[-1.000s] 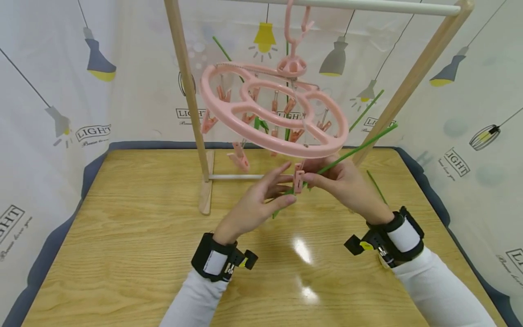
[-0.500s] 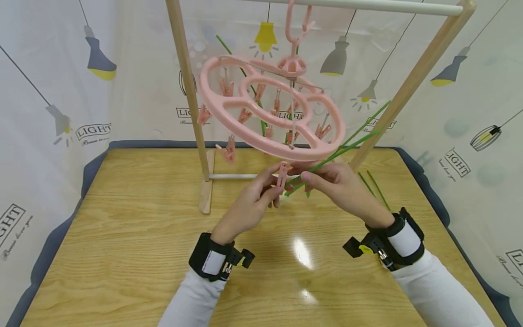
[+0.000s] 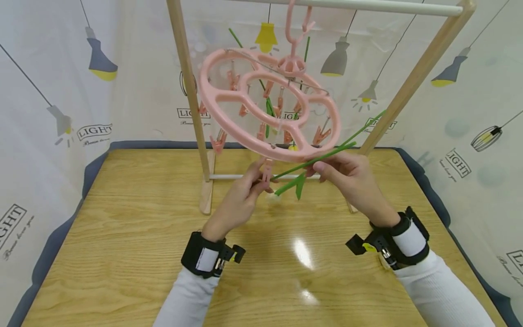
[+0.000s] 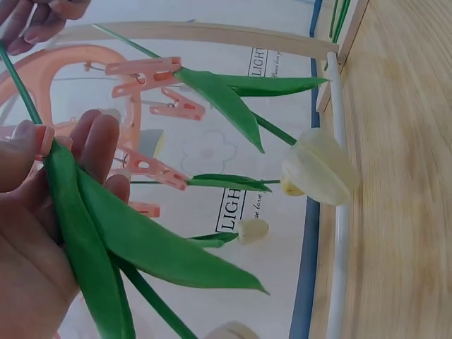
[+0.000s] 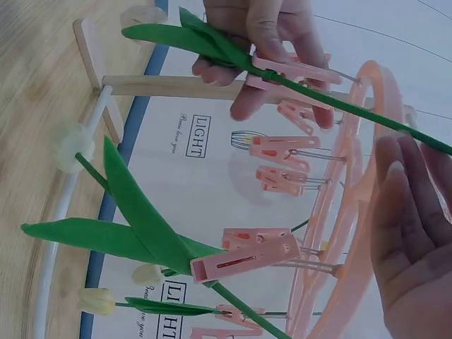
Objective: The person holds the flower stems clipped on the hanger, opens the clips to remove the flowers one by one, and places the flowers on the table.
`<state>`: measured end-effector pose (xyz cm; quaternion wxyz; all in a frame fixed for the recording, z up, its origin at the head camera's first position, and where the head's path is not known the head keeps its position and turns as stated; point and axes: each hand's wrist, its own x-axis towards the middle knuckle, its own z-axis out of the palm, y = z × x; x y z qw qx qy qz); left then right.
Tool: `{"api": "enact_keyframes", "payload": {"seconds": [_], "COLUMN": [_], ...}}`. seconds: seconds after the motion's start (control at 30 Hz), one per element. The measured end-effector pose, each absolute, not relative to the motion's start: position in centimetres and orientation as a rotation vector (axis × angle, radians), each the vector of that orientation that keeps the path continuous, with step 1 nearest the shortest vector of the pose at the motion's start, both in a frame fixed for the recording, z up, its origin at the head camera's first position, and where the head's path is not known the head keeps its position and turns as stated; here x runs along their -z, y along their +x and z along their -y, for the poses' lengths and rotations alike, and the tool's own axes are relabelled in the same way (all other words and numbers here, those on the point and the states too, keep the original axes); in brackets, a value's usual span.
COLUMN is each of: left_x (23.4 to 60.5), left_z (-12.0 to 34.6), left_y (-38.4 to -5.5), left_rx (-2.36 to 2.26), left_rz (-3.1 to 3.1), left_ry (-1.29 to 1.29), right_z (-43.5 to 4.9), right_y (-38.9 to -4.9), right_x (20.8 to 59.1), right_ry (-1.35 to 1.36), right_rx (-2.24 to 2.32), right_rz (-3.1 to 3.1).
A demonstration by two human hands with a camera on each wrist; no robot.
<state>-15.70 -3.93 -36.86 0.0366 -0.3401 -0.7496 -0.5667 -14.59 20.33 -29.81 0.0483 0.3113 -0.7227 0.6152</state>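
Observation:
Thumb and fingers of my left hand (image 3: 239, 195) pinch a pink clothespin (image 3: 267, 170) hanging under the front rim of the pink round hanger (image 3: 245, 141). In the right wrist view, an artificial tulip's green stem (image 5: 332, 102) passes at this clothespin (image 5: 296, 70), with its leaves (image 5: 205, 42) on the far side of the left hand. My right hand (image 3: 351, 177) holds the stem farther along, close to the rim, fingers bent. Another tulip (image 5: 141, 226) is clipped in a clothespin (image 5: 247, 258) nearer the right wrist camera, its pale bloom (image 5: 74, 148) downward.
The hanger hooks onto a white rail (image 3: 367, 5) between wooden posts (image 3: 185, 81). More clothespins dangle from it, several with pale tulips such as this large bloom (image 4: 318, 166). A lower white bar (image 3: 229, 176) crosses above the wooden table (image 3: 143, 250). A round object (image 3: 385, 261) sits under the right wrist.
My left hand went from spread fingers beside the clothespin to pinching it, and moved left with it. The hanger turned and tilted. The right hand shifted slightly, still at the stem.

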Motion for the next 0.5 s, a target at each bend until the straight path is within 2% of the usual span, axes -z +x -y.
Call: {"api": "enact_keyframes", "payload": {"seconds": [0.5], "left_x": [36.6], "left_z": [2.8], "left_y": [-15.4], "left_rx": [2.066], "left_rz": [2.244], "left_ry": [-0.995], "right_z": [-19.4], "right_y": [-14.2], "right_x": [29.3], "right_ry": [0.976], "right_rx": [-1.831], "right_rz": [1.975]}}
